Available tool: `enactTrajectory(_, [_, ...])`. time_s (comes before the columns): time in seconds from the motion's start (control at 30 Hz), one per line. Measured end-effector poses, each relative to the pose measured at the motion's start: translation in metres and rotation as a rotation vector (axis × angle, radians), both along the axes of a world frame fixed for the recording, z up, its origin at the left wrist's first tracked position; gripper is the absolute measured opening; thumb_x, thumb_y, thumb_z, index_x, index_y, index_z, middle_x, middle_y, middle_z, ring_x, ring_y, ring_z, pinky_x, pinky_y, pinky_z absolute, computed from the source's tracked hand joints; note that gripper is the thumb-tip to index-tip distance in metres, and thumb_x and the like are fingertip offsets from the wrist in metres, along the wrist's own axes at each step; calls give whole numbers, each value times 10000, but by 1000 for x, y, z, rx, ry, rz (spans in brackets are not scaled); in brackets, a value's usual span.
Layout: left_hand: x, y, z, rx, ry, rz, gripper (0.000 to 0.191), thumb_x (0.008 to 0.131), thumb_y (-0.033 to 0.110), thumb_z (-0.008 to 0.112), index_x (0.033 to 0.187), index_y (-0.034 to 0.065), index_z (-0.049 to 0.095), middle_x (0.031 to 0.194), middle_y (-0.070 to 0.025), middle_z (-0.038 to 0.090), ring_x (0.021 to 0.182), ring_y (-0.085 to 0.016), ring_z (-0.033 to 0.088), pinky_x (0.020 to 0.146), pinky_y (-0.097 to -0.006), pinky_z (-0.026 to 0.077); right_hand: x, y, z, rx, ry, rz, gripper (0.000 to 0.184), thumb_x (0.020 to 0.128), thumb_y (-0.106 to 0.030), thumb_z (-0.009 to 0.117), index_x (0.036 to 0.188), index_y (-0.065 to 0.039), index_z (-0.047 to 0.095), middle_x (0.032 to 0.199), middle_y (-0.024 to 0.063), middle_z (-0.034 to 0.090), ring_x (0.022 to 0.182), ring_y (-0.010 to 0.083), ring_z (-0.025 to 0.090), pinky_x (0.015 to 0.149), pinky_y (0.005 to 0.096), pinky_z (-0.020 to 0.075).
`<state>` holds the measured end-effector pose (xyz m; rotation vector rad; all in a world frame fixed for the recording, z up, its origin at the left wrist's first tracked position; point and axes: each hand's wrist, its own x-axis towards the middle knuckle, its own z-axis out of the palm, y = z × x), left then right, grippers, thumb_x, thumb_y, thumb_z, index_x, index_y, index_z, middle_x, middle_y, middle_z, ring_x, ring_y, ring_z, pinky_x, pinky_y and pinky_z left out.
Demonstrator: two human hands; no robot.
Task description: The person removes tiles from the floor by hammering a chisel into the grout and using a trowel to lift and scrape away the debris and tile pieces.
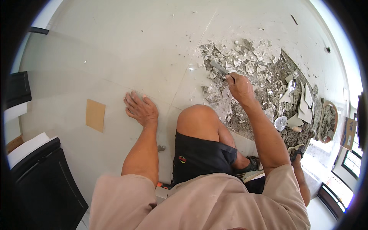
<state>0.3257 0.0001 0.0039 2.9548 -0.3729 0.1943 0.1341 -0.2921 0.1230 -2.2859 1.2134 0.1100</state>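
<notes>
My right hand (pixel 241 86) is closed around a grey flat metal tool (pixel 219 67), perhaps a chisel, whose far end reaches over broken tile pieces (pixel 250 67) near the left edge of a broken-up patch of floor. Grey rubble (pixel 276 74) shows between the shards. With its fingers spread, my left hand (pixel 142 109) rests palm down on the light floor tiles (pixel 115 57) and holds nothing. A trowel (pixel 281 123) with a light handle lies on the rubble at the right, below some larger tile pieces (pixel 305 103).
A tan square sheet (pixel 95 115) lies left of my left hand. Black panelled furniture (pixel 49 184) stands at the lower left. At the far right are a container of rubble (pixel 327 122) and a cardboard box (pixel 348 133). Small debris dots the tiles around the broken patch.
</notes>
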Motion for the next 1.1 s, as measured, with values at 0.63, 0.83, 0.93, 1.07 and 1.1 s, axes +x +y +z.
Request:
enactTrajectory(0.63, [5, -4, 1, 27, 53, 18, 537, 1037, 324, 460, 1526, 122, 366, 1653, -138, 277, 1556, -340, 207, 1199, -551, 172, 16, -47, -36, 654, -125, -91, 382, 1024, -331, 642, 942, 39, 691, 610, 55, 590, 533, 177, 556, 543, 384, 463])
enactTrajectory(0.83, [6, -2, -3, 16, 4, 19, 537, 1036, 330, 458, 1533, 155, 357, 1638, -116, 311, 1541, -321, 248, 1193, -544, 188, 43, -28, -34, -80, 60, 121, 305, 1013, -302, 558, 1017, -55, 736, 921, 206, 747, 845, 418, 704, 789, 502, 549])
enactTrajectory(0.93, [6, -2, -1, 30, 45, 18, 542, 1036, 331, 456, 1525, 113, 366, 1645, -142, 287, 1553, -338, 211, 1195, -551, 181, 63, -25, -12, -143, 246, 142, 323, 1020, -317, 539, 1042, -69, 744, 1006, 220, 742, 981, 411, 713, 878, 511, 546])
enactTrajectory(1.07, [4, -4, -2, 28, 34, 16, 540, 1036, 332, 454, 1529, 129, 362, 1638, -127, 300, 1549, -322, 226, 1198, -545, 178, 69, -47, -7, 8, 221, 198, 302, 1026, -304, 560, 1033, -72, 751, 922, 188, 751, 876, 351, 736, 805, 456, 570])
enactTrajectory(1.1, [4, -5, -2, 20, 17, 18, 544, 1034, 332, 461, 1534, 144, 357, 1633, -114, 313, 1544, -313, 240, 1203, -542, 172, 61, -62, -16, 1, 221, 196, 302, 1026, -304, 560, 1033, -72, 751, 922, 188, 751, 876, 351, 736, 805, 456, 570])
